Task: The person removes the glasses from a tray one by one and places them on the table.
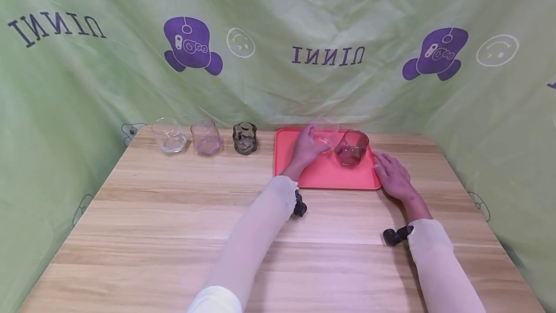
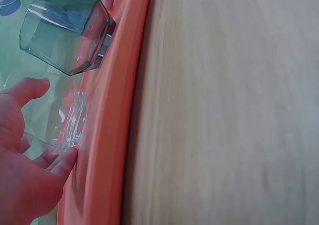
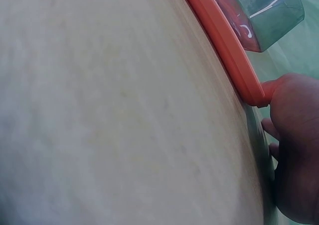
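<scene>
My left hand (image 1: 306, 148) is on the left side of a clear drinking glass (image 1: 326, 135) at the back of the red tray (image 1: 321, 177). In the left wrist view the fingers (image 2: 64, 166) curve round the clear glass (image 2: 75, 120), low by the tray. A tinted, faceted glass (image 1: 351, 148) stands upright on the tray, just right of the clear one. Beside the tray's right edge lies my right hand (image 1: 394, 175), holding nothing. The right wrist view has its thumb (image 3: 273, 88) against the tray's corner, the other fingers partly hidden.
Left of the tray, along the back of the wooden table (image 1: 173, 235), stand a smoky dark glass (image 1: 245, 138), a pinkish glass (image 1: 206, 137) and a clear glass (image 1: 170, 135). A green printed cloth (image 1: 260, 8) hangs behind the table and at its sides.
</scene>
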The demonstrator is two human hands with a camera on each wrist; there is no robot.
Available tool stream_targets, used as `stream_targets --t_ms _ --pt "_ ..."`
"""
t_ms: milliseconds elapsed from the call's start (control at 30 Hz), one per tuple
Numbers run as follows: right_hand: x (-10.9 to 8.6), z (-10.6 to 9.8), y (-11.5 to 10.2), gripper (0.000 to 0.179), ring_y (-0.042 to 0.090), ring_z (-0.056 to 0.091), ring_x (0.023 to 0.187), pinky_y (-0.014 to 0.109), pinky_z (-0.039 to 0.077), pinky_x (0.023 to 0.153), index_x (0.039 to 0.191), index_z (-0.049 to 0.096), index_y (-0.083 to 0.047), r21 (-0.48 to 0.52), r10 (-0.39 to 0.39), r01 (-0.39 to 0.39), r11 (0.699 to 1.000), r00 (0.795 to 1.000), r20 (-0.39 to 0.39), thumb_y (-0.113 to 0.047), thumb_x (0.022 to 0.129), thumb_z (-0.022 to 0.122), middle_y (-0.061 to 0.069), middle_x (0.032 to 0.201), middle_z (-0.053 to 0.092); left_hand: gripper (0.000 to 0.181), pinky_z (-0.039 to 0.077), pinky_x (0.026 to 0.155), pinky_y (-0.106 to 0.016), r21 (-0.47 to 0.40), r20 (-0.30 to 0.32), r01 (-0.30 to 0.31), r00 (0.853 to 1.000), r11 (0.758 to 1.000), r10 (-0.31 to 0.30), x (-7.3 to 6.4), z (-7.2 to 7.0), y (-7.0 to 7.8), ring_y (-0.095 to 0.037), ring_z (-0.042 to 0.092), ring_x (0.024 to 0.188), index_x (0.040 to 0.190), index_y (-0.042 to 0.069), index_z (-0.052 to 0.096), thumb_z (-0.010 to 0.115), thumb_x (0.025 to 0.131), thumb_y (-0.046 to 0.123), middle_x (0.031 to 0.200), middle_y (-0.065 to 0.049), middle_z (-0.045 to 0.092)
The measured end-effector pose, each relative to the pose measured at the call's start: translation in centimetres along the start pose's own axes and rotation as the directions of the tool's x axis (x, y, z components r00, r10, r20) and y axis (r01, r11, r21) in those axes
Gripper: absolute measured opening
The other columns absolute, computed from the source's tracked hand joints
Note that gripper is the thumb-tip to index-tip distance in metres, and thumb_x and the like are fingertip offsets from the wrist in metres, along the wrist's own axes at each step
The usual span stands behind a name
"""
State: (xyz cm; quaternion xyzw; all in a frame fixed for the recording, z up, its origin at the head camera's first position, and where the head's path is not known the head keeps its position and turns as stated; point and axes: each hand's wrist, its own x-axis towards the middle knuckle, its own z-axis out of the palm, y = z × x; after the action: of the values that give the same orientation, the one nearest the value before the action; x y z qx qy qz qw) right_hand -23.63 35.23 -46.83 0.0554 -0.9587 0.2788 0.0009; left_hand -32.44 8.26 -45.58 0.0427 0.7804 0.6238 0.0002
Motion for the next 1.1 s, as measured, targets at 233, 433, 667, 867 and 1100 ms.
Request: stream_targets --t_ms 233,433,667,867,1100 --pt "0.0 0.1 0.0 0.053 0.055 0.018 0.145 0.073 0.014 0.112 0.159 0.031 -0.001 -0.004 -0.015 0.015 1.0 1.0 -0.009 -0.026 0.113 0.034 0.037 0.158 0.022 0.089 0.05 0.103 -0.035 -0.005 0.016 0.009 1.0 1.0 -0.009 -0.5 -1.1 -0.1 -0.027 0.047 0.14 0.156 0.014 0.043 0.089 0.08 0.015 0.154 -0.01 0.049" --pt "0.0 0.1 -0.1 0.054 0.055 0.016 0.146 0.073 0.012 0.113 0.16 0.029 -0.002 -0.001 -0.005 0.005 1.0 1.0 0.002 -0.028 0.113 0.034 0.036 0.159 0.021 0.088 0.052 0.1 -0.036 0.025 0.027 -0.027 0.999 0.999 0.027 -1.1 -2.2 -0.3 -0.028 0.054 0.131 0.155 0.014 0.044 0.09 0.079 0.017 0.147 -0.011 0.054" --pt "-0.2 0.0 0.0 0.054 0.056 0.016 0.146 0.074 0.011 0.112 0.16 0.029 -0.002 0.003 -0.01 0.01 1.0 1.0 -0.005 -0.028 0.113 0.033 0.036 0.159 0.02 0.086 0.054 0.093 -0.036 0.032 0.033 -0.074 0.997 0.997 0.073 -2.2 -3.3 0.1 -0.028 0.057 0.119 0.153 0.013 0.046 0.09 0.079 0.018 0.137 -0.01 0.058" --pt "-0.1 0.2 0.1 0.053 0.055 0.017 0.145 0.074 0.012 0.112 0.16 0.03 -0.002 0.001 -0.02 0.02 1.0 1.0 -0.009 -0.027 0.113 0.034 0.036 0.159 0.021 0.084 0.056 0.084 -0.036 0.05 0.03 -0.105 0.994 0.993 0.104 -3.1 -4.9 0.4 -0.029 0.06 0.112 0.151 0.016 0.048 0.091 0.079 0.021 0.128 -0.01 0.061" --pt "0.0 0.0 -0.1 0.053 0.056 0.017 0.145 0.074 0.012 0.112 0.16 0.03 -0.001 -0.014 -0.028 0.027 1.0 1.0 -0.009 -0.026 0.113 0.034 0.037 0.158 0.022 0.087 0.054 0.09 -0.038 0.108 0.042 -0.131 0.991 0.986 0.127 -4.5 -7.7 0.8 -0.024 0.056 0.113 0.152 0.016 0.046 0.091 0.079 0.027 0.137 -0.011 0.055"
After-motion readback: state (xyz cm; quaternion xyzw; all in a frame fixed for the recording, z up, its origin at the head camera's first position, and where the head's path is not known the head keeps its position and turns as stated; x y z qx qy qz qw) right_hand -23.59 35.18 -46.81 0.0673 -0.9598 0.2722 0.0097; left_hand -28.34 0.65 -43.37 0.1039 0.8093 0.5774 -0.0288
